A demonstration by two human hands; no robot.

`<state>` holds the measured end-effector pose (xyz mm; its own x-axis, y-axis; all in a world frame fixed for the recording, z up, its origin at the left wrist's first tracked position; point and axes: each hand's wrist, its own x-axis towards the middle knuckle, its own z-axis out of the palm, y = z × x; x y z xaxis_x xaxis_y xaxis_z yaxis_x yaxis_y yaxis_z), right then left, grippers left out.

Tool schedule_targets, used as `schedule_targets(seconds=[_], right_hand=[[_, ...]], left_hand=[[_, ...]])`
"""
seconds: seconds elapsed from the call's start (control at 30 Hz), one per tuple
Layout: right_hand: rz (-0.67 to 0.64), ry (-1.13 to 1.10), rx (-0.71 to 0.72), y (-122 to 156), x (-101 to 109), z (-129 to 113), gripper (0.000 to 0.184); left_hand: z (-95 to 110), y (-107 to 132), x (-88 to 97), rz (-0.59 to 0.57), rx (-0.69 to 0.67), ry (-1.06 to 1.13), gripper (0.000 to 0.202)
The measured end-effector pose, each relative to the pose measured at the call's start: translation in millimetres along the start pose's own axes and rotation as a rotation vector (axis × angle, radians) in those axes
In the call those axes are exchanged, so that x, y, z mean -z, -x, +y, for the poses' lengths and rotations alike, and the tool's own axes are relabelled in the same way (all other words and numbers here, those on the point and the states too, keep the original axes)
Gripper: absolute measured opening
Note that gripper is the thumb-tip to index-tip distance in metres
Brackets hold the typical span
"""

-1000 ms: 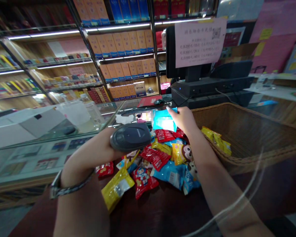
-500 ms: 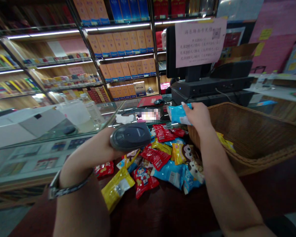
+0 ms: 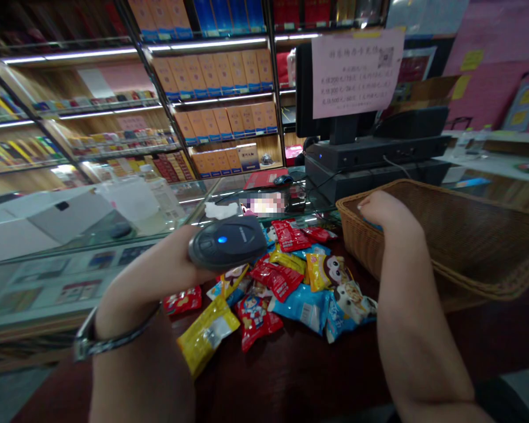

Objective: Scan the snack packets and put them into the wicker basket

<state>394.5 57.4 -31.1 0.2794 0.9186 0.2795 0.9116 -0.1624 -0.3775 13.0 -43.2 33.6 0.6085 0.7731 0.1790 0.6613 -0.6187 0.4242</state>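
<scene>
My left hand [image 3: 183, 258] is closed round a dark grey barcode scanner [image 3: 227, 242], whose blue light is lit, held above a heap of snack packets [image 3: 286, 279] on the dark wooden counter. My right hand [image 3: 381, 210] reaches over the rim of a wicker basket [image 3: 462, 235], fingers curled round a light blue packet [image 3: 372, 224] of which only a sliver shows under the hand. A watch sits on my left wrist [image 3: 92, 341].
A till monitor [image 3: 330, 88] with a pink paper notice [image 3: 355, 70] stands behind the basket. A glass display counter [image 3: 92, 247] runs to the left, with a white box and a plastic container on it. Shelves of boxed goods fill the back wall.
My right hand carried the light blue packet from in front of the scanner rightward and down into the basket. The scanner's blue light has come on. My left hand stayed put.
</scene>
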Motion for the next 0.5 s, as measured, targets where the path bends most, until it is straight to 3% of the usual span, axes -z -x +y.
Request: schedule_targets(seconds=[0.13,0.27,0.3,0.33,0.43,0.5], right_hand=[[-0.211,-0.012,0.084,6.0,-0.2,-16.8,0.024],[0.022,0.001,0.243,18.1,2.6,-44.2,0.036],[-0.001,-0.015,0.28,20.6,0.8,-50.9,0.036],[-0.108,-0.039,0.318,22.8,-2.4,-57.4,0.031],[-0.638,-0.047,0.354,27.1,-21.4,-74.6,0.018],[-0.84,0.0,0.304,27.8,-38.8,-82.5,0.024]], left_hand=[[1.8,-1.7,-0.8,-0.013,-0.009,0.003,0.029],[4.2,-2.9,-0.9,-0.028,0.024,0.008,0.026],[4.4,-2.9,-0.8,-0.026,0.033,0.002,0.03],[4.3,-2.8,-0.7,-0.024,0.041,-0.003,0.033],[3.3,-2.7,-1.1,-0.016,0.052,-0.004,0.036],[2.4,-3.0,-2.0,-0.013,0.054,0.008,0.034]])
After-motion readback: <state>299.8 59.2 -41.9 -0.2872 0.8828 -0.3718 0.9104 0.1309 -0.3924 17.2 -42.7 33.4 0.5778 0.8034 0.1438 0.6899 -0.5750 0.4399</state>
